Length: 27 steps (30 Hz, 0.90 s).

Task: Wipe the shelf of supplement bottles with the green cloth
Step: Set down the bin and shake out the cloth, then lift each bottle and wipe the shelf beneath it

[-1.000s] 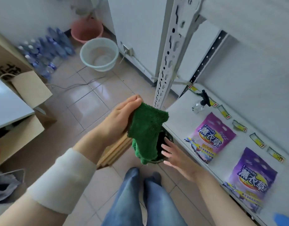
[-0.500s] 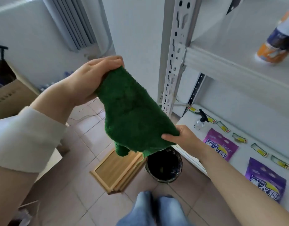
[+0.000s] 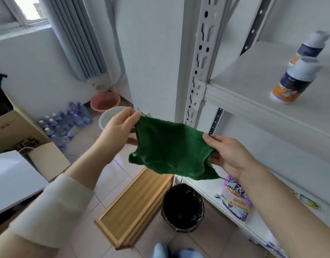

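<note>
Head view: white shelf [image 3: 244, 77] bears 2 bottles [image 3: 294, 81].

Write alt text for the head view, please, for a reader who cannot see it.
A left hand and right hand hold a green cloth spread between them beside a white shelf bearing two supplement bottles. A black bin stands below.

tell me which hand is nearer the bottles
Right. The right hand pinches the cloth below and left of the bottles, lower than their shelf; the left hand pinches its other end farther left, past the post.
</note>
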Each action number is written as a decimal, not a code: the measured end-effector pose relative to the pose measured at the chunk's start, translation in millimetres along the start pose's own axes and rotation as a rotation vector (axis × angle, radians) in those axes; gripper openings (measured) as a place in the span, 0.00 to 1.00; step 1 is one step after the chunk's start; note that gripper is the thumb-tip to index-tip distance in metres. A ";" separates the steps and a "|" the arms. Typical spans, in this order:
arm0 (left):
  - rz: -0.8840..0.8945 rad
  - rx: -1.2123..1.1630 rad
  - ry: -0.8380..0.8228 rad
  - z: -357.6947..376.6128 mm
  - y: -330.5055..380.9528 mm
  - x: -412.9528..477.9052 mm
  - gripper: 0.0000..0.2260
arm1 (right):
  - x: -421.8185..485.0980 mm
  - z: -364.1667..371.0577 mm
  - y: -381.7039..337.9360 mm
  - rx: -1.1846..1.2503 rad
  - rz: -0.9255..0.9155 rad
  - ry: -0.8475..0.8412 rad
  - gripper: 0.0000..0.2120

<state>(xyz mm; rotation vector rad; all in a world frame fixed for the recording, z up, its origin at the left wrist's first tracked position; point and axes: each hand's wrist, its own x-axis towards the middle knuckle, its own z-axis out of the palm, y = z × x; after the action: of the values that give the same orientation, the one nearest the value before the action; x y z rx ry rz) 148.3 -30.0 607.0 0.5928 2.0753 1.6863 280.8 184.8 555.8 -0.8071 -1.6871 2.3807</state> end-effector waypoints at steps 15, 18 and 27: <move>0.465 0.191 -0.187 78.0 42.6 -23.2 0.11 | -59.0 31.1 -77.4 -0.140 -0.269 0.126 0.11; 0.404 0.015 -0.118 80.8 55.8 -3.1 0.09 | -72.2 11.9 -99.4 -0.110 -0.239 0.091 0.05; 0.066 -0.316 -0.487 159.2 90.0 23.3 0.20 | -128.1 -58.6 -151.3 -0.232 -0.318 0.240 0.13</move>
<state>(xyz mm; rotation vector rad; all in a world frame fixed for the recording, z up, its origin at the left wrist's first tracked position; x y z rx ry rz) 223.5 128.5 663.7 0.8694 1.4324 1.6546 386.8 241.4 724.0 -0.7527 -1.8499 1.8303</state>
